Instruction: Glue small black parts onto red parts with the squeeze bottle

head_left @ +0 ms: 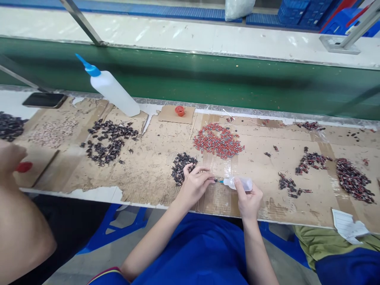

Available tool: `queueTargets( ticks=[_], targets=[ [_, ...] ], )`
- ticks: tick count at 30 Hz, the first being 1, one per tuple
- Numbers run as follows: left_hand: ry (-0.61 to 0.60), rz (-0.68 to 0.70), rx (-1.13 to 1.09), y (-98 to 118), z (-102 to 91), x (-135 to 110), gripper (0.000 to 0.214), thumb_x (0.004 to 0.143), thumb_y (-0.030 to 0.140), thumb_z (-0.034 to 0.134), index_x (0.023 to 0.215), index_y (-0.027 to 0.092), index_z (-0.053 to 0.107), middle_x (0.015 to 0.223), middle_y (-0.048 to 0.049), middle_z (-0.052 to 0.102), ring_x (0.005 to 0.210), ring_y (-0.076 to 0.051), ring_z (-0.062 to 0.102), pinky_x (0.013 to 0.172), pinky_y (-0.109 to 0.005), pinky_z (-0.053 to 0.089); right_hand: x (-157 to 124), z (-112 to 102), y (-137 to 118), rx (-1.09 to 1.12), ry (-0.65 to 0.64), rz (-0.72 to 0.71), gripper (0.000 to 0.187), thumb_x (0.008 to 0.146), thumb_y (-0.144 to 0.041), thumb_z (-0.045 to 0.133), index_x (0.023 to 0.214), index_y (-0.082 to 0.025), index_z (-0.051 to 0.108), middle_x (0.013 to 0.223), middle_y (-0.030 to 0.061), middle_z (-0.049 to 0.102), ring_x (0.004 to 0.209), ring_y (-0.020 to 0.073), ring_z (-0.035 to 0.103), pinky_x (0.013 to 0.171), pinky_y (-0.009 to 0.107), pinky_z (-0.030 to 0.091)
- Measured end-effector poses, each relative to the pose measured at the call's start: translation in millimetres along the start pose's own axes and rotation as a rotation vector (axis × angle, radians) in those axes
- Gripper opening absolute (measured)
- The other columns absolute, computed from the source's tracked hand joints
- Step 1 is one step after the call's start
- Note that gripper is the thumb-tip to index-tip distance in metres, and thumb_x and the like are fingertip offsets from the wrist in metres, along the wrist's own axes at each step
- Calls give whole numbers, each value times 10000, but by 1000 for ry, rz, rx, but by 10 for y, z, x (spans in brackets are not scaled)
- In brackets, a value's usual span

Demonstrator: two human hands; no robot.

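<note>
My right hand [249, 199] is closed around a small translucent squeeze bottle [245, 183], held nearly level with its thin blue tip pointing left. My left hand [196, 183] pinches a small black part [216, 181] between thumb and fingertips, right at the bottle's tip. Whether tip and part touch is too small to tell. Beside and partly behind my left hand lies a pile of small black parts [181, 166]. Farther back, a heap of small red and grey cylindrical pieces [218, 141] is spread on the cardboard [160, 170].
A large white bottle with a blue nozzle [115, 93] stands at the back left, near a red cap [179, 111]. More black parts [109, 144] lie left; assembled-looking red and black pieces [354, 180] lie right. A co-worker's arm [20, 221] reaches in at left. A green conveyor belt [190, 79] runs behind.
</note>
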State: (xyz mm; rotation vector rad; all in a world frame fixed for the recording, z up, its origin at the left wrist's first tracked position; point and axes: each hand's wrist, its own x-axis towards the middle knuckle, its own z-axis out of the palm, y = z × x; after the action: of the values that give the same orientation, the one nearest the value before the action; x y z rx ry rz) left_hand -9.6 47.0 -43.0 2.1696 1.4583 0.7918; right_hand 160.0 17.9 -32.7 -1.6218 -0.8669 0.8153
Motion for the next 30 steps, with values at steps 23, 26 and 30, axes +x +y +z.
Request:
queueTargets(
  ticks=[23, 26, 30],
  targets=[
    [-93, 248, 330, -125, 14, 832, 172, 907, 201, 565, 816, 224, 710, 843, -48, 691, 919, -239, 540, 851, -408, 372, 115, -390, 268, -84, 65, -346, 707, 655, -332, 806, 1261, -181, 474, 1070, 134, 697, 997, 264, 668, 898, 470, 514],
    [-103, 326, 405, -139, 66, 838, 174, 917, 163, 530, 859, 199, 690, 888, -74, 674, 934, -247, 529, 808, -381, 391, 12, -422, 221, -133, 211, -528, 747, 662, -283, 814, 1305, -178, 447, 1142, 151, 652, 1024, 265, 645, 824, 425, 536],
    [-78, 387, 445, -101, 46, 776, 186, 924, 115, 477, 901, 170, 653, 953, -104, 668, 969, -261, 535, 813, -383, 392, -173, -396, 124, -199, 372, -781, 548, 681, -148, 796, 1170, -209, 556, 971, 77, 685, 854, 215, 663, 683, 338, 538]
  ],
)
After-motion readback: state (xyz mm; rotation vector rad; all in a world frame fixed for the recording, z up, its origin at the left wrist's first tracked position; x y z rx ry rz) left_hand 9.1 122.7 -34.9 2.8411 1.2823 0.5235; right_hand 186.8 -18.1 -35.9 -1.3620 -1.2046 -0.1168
